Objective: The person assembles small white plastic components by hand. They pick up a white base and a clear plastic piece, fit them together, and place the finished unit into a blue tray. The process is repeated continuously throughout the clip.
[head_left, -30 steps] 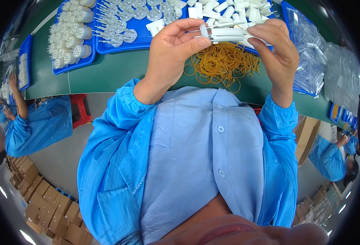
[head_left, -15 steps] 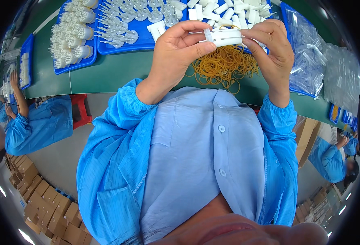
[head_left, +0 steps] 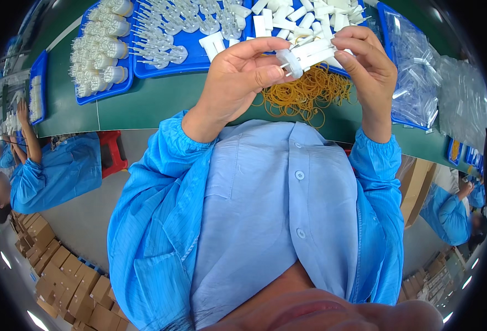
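Note:
Between my hands, above the bench, is a white plastic assembly (head_left: pixel 317 53) of long blocks set side by side. A translucent round pin base (head_left: pixel 290 62) sits at its left end, with metal pins pointing down-left. My left hand (head_left: pixel 229 80) pinches this base between thumb and fingers. My right hand (head_left: pixel 369 71) has its thumb and fingertips closed on the right end of the white blocks. Below the assembly lies a tangled heap of yellow-brown rubber bands (head_left: pixel 304 94). A thin yellowish loop shows behind the assembly; I cannot tell whether it touches it.
Blue trays hold white blocks (head_left: pixel 279 14), translucent pin bases (head_left: pixel 169 27) and bundled white assemblies (head_left: pixel 102 52). Clear plastic pieces (head_left: pixel 412 71) fill a tray at right, beside a clear plastic bag (head_left: pixel 464 102). Co-workers in blue sit at both sides; cartons (head_left: pixel 69 281) are stacked lower left.
The assembly has tilted, its left end lowered and turned so the base's pins now show. My left hand has shifted slightly down and left; the right hand keeps the other end.

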Demonstrator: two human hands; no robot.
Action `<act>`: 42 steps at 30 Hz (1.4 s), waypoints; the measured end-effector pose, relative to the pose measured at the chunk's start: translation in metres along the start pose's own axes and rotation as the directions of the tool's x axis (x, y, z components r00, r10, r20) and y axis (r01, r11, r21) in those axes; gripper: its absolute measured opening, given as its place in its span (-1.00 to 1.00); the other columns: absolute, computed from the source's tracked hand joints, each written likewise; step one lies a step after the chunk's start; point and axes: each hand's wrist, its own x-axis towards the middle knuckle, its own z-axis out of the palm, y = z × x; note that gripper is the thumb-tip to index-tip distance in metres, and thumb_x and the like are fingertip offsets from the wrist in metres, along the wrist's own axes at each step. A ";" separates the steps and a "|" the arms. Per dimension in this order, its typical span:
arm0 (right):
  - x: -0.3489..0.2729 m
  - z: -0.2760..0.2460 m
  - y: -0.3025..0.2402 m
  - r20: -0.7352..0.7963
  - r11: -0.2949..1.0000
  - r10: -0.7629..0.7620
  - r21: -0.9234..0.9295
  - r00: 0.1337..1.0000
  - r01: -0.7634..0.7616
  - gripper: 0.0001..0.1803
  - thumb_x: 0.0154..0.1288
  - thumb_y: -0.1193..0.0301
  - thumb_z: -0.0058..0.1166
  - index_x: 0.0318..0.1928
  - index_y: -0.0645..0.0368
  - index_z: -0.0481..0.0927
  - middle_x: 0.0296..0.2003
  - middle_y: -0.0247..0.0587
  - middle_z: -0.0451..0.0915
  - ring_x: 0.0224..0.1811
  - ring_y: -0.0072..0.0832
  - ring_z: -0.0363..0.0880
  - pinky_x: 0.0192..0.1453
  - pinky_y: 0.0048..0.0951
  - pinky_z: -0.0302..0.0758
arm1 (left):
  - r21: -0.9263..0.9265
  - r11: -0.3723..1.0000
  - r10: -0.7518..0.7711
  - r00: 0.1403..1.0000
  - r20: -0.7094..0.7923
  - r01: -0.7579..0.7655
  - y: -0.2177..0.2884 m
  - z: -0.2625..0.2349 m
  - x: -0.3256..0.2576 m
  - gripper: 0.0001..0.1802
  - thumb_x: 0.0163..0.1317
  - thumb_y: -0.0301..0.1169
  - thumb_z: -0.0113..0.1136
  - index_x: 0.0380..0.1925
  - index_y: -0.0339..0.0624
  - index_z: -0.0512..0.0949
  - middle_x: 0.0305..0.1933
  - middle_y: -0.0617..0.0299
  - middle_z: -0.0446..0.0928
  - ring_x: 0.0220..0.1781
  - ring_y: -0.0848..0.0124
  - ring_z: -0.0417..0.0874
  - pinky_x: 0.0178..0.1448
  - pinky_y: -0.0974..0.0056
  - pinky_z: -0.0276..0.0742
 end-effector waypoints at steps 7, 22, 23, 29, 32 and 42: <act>0.000 0.002 -0.003 0.029 0.998 -0.015 0.054 0.999 0.014 -0.75 0.19 0.55 0.19 -0.09 0.26 0.67 -0.12 -0.20 0.53 -0.06 -0.48 0.49 0.00 -0.51 0.42 | 0.012 1.000 0.019 1.000 -0.003 -0.019 -0.002 0.000 0.001 -0.60 0.16 -0.58 0.27 0.02 -0.36 0.48 0.16 -0.04 0.42 0.12 0.14 0.57 0.19 0.08 0.58; 0.004 0.000 -0.017 0.203 0.988 -0.098 -0.097 0.974 0.120 -0.59 0.15 0.41 0.23 0.04 0.21 0.60 0.05 -0.12 0.47 0.06 -0.34 0.42 0.16 -0.35 0.35 | 0.087 0.996 0.003 1.000 -0.016 -0.002 0.002 0.003 0.000 -0.67 0.18 -0.57 0.26 -0.03 -0.35 0.50 0.15 0.00 0.44 0.16 0.24 0.53 0.24 0.17 0.50; 0.004 0.000 -0.020 0.222 0.982 -0.098 -0.134 0.970 0.130 -0.56 0.14 0.39 0.25 0.05 0.25 0.59 0.10 -0.08 0.44 0.07 -0.32 0.40 0.18 -0.33 0.33 | 0.107 0.994 0.007 1.000 -0.022 -0.004 0.003 0.003 0.001 -0.67 0.19 -0.56 0.25 -0.03 -0.35 0.50 0.15 0.00 0.44 0.17 0.25 0.53 0.25 0.18 0.49; 0.011 0.005 -0.035 0.339 0.788 -0.287 -0.449 0.896 0.422 -0.63 -0.09 0.47 0.37 -0.15 0.07 0.70 -0.21 -0.34 0.63 -0.10 -0.31 0.51 -0.05 -0.36 0.46 | 0.144 0.984 -0.100 0.995 -0.020 0.102 0.008 0.007 -0.002 -0.65 0.22 -0.55 0.22 0.02 -0.35 0.49 0.12 0.00 0.49 0.16 0.30 0.52 0.27 0.20 0.44; 0.009 0.012 -0.036 0.275 0.810 -0.290 -0.439 0.917 0.388 -0.68 -0.10 0.53 0.36 -0.23 0.07 0.70 -0.31 -0.37 0.64 -0.19 -0.33 0.52 -0.11 -0.39 0.47 | 0.095 0.987 -0.129 0.991 -0.048 0.133 0.009 0.010 -0.001 -0.64 0.22 -0.55 0.21 0.04 -0.36 0.48 0.10 0.02 0.50 0.14 0.30 0.53 0.25 0.22 0.46; -0.001 0.033 -0.025 0.211 0.726 -0.377 -0.537 0.902 0.429 -0.72 -0.09 0.49 0.36 -0.26 0.04 0.69 -0.28 -0.37 0.66 -0.15 -0.31 0.55 -0.12 -0.36 0.50 | 0.074 0.992 -0.077 0.961 -0.265 0.100 0.003 0.016 -0.002 -0.58 0.17 -0.65 0.24 0.06 -0.38 0.45 -0.06 0.01 0.59 -0.02 0.38 0.62 0.09 0.35 0.56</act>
